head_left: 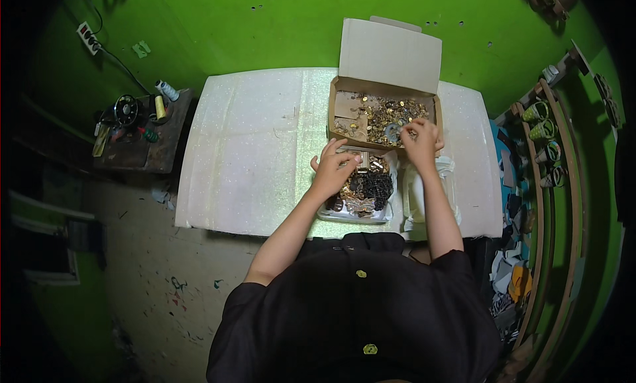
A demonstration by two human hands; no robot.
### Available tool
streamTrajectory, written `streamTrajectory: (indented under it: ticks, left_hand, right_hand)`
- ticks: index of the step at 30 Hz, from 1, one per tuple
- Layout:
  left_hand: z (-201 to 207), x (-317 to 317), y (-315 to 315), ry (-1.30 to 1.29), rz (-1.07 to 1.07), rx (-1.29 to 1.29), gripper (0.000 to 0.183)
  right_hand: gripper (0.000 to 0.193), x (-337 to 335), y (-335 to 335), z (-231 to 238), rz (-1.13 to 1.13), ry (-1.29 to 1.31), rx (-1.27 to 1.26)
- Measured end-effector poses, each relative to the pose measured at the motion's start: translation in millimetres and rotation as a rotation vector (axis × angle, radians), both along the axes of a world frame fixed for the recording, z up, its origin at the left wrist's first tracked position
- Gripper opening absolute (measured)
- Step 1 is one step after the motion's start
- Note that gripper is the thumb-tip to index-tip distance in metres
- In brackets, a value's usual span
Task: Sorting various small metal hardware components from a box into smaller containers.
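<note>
A cardboard box (384, 144) with its lid raised stands at the far side of the table, holding many small gold and dark metal pieces (397, 111). Over its front right part is my right hand (421, 143), fingers pinched together; whatever lies between them is too small to make out. Nearer to me sits a shallow clear tray (354, 218) of gold pieces, with a heap of black beads or chain (378, 187) among them. My left hand (331, 172) rests at the tray's far left edge, fingers spread, its thumb reaching over the tray's contents.
The table (245, 138) has a glittery white cover. A pale, wrapped bundle (414, 197) lies under my right forearm. At left, a sewing machine (126, 111) and thread spools (161, 107) stand on a small table. A wooden rack with sandals (544, 131) leans at right, beside piled scraps (510, 270).
</note>
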State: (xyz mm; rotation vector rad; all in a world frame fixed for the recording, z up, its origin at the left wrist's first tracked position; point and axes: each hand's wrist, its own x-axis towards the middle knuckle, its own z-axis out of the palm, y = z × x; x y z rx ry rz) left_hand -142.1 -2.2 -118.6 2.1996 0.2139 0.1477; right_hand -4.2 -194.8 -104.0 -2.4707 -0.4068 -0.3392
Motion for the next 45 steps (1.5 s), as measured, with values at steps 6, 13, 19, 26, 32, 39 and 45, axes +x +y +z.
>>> streamTrajectory:
  ticks: [6, 13, 19, 26, 32, 39, 45]
  left_hand:
    - [-9, -7, -15, 0.008, 0.136, -0.273, 0.042]
    - [-9, -30, -31, -0.05, 0.317, -0.464, 0.042]
    - [-4, -62, -43, -0.095, 0.364, -0.602, 0.025]
    - [-23, -89, -51, 0.031, 0.45, -0.319, 0.028]
    - [-27, -108, -70, 0.177, 0.514, -0.233, 0.027]
    - [-46, -110, -75, 0.142, 0.686, 0.103, 0.033]
    - [-50, -121, -70, 0.147, 0.7, 0.304, 0.04]
  right_hand:
    - [0.01, -66, 19, 12, 0.277, -0.169, 0.091]
    - [0.021, -97, 6, 6, 0.529, -0.492, -0.011]
    - [0.024, -109, 0, -5, 0.693, -0.406, 0.046]
    - [0.056, -121, -1, -9, 0.735, -0.147, -0.043]
    - [0.052, -131, -11, -30, 0.797, -0.021, -0.031]
    - [0.049, -125, -9, -34, 0.808, 0.081, -0.206]
    - [0.048, -104, -8, -34, 0.781, 0.128, -0.305]
